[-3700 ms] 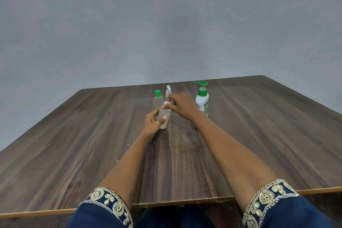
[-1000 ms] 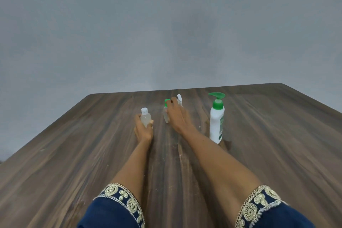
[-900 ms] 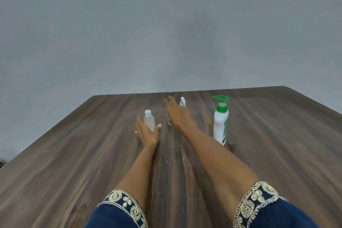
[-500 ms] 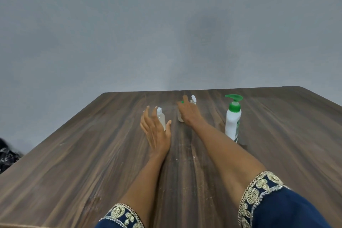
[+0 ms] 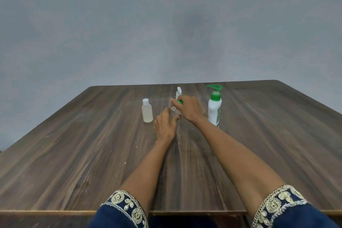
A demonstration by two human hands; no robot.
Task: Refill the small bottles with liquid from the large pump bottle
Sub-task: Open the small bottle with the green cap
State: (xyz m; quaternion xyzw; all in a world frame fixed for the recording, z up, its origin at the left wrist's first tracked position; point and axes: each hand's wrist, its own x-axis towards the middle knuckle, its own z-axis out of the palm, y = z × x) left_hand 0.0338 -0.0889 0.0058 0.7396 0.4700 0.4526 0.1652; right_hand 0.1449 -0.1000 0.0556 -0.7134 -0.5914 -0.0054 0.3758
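Observation:
A small clear bottle with a white cap stands alone on the wooden table, left of my hands. My left hand grips the body of a second small clear bottle. My right hand pinches that bottle's green cap from above. Behind them a small white-topped spray bottle shows partly. The large white pump bottle with a green pump stands upright just right of my right hand.
A plain grey wall rises behind the table's far edge. The near edge runs under my blue embroidered sleeves.
My left hand let go of the white-capped bottle, leaving it standing at the left, and moved right to grip the green-capped bottle. My right hand closed on its cap.

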